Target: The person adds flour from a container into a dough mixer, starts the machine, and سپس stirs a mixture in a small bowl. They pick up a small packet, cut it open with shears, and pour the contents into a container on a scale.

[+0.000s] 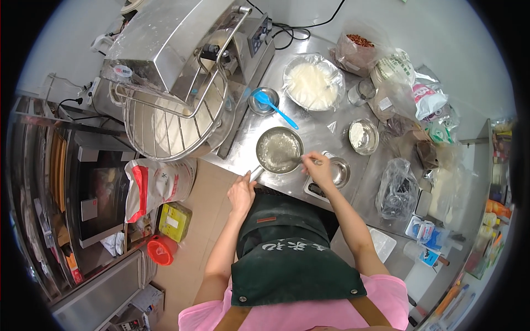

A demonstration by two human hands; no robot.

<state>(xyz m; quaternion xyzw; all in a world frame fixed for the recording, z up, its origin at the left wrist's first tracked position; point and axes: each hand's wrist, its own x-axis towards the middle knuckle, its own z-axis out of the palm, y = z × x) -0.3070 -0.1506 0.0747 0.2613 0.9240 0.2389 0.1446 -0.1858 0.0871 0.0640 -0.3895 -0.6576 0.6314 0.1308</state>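
Note:
My left hand grips the handle of a small metal saucepan at the front edge of the steel counter. Pale, creamy liquid lines the pan's bottom. My right hand holds a thin metal utensil dipped into the pan; its working end is blurred. Just right of it, a steel bowl sits on a small scale. A blue silicone spatula rests on a small bowl behind the pan. Another steel bowl holds white powder.
A large mixer with a guarded bowl occupies the back left. A plastic-covered bowl of white contents and several bags crowd the right. An oven, a white sack and a red bucket stand at the left.

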